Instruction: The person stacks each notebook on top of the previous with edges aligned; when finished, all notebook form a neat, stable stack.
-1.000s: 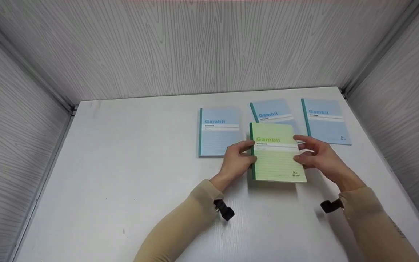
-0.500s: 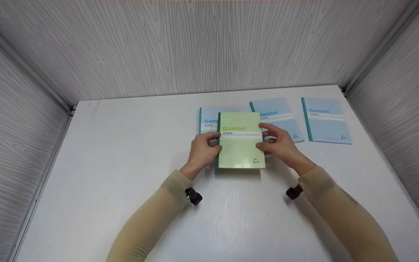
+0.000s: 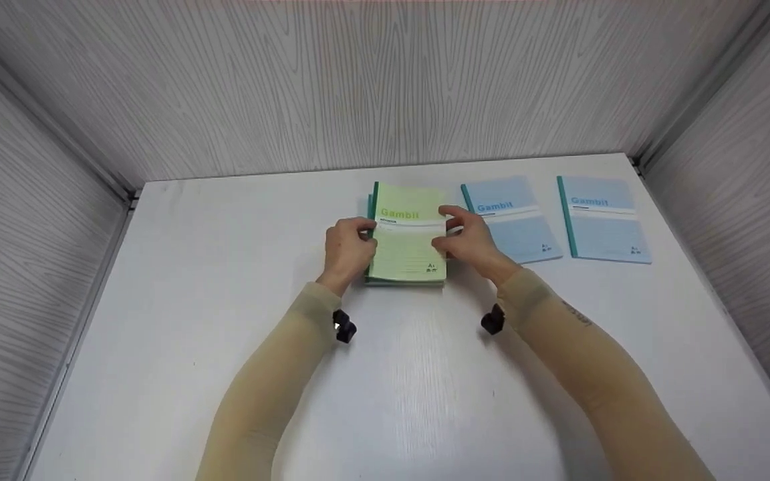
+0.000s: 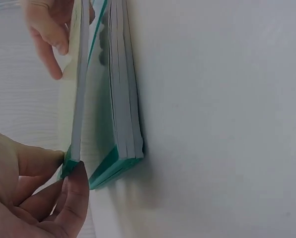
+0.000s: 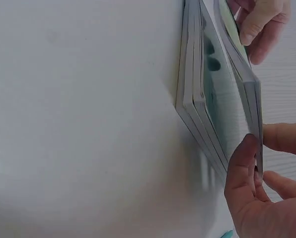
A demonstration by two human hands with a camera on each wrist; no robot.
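Perhaps tilted, the green notebook (image 3: 406,250) spans between both hands (image 3: 347,250) (image 3: 473,240).

On my head feed I'm looking at a white tabletop (image 3: 158,321) with a faint grain, boxed in by wood-patterned panelling: a back wall (image 3: 385,80) in pale grey with wavy darker lines, plus a left wall (image 3: 11,174) and a right wall (image 3: 746,153) to match. Grey corner strips (image 3: 707,80) run down both joins. The light looks soft, leaving a pale sheen on the tabletop; my wrist feeds look dimmer and greyer.
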